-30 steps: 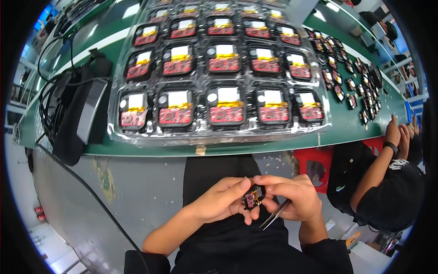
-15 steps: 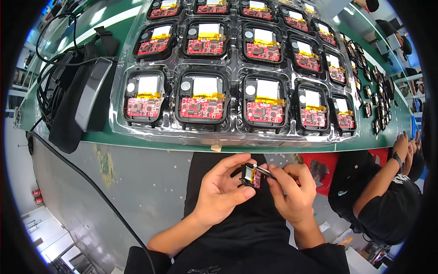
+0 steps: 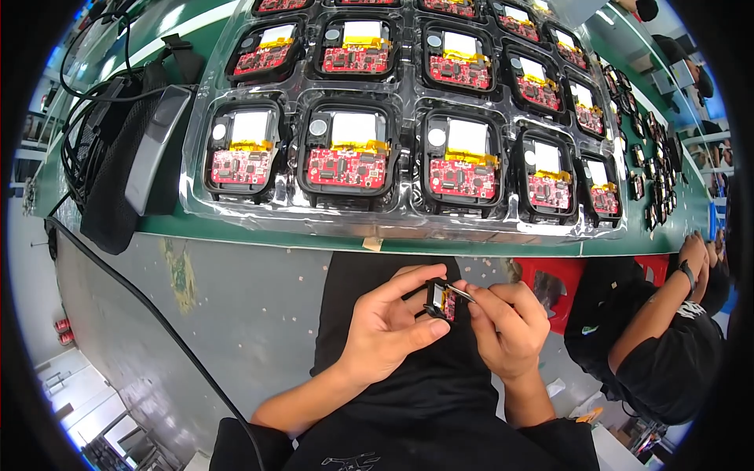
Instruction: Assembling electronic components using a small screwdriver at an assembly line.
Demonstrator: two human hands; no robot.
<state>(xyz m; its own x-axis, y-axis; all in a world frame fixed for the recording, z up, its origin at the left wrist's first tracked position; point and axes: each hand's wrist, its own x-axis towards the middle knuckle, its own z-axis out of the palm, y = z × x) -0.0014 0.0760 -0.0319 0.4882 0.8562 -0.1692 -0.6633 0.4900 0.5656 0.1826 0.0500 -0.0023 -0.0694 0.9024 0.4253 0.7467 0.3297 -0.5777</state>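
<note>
Over my lap, my left hand (image 3: 397,326) grips a small electronic device (image 3: 440,302) by its black housing, between thumb and fingers. The housing is tilted, with its pale battery, a strip of yellow tape and red circuit board turned partly toward my right hand. My right hand (image 3: 512,326) pinches a pair of thin metal tweezers (image 3: 459,293), the tips reaching the device's upper edge. Exactly what the tips touch is too small to make out.
A clear plastic tray (image 3: 345,216) with rows of similar devices covers the green table (image 3: 259,238) ahead. Left of it lie a black strap and cables (image 3: 106,149). More units (image 3: 656,173) are at right, where a co-worker (image 3: 660,330) sits beside a red stool (image 3: 542,282).
The device has turned more edge-on and shifted slightly right. Both hands stay close together, with the tweezers still at its upper edge. The tray sits a little higher in view.
</note>
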